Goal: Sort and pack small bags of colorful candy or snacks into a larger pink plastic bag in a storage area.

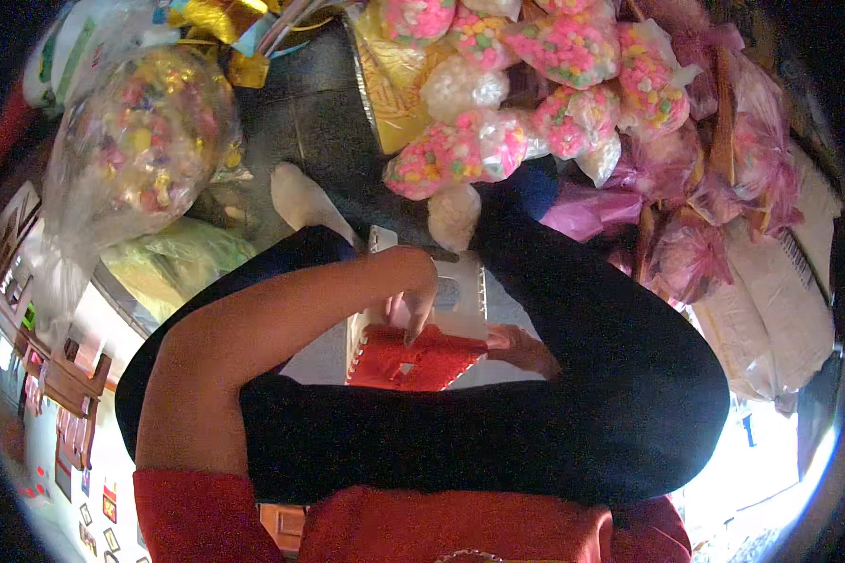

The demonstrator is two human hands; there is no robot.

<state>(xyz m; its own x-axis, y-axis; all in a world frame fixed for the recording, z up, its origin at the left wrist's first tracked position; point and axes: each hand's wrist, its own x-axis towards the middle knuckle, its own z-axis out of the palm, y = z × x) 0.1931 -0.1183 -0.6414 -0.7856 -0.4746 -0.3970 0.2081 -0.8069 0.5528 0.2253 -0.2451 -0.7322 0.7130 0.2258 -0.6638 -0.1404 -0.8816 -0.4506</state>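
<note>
Dark floor; red panel, long axis left-right; right hand grasps end; left hand grip unclear.

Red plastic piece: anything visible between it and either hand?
Nothing visible. The left hand has fingers over the upper edge of the red plastic piece; the right hand is at its right end, though contact there is unclear. The right leg hides only the right forearm.

Left arm bent inward, left grip fingers downward, right grip partly hidden.
</note>
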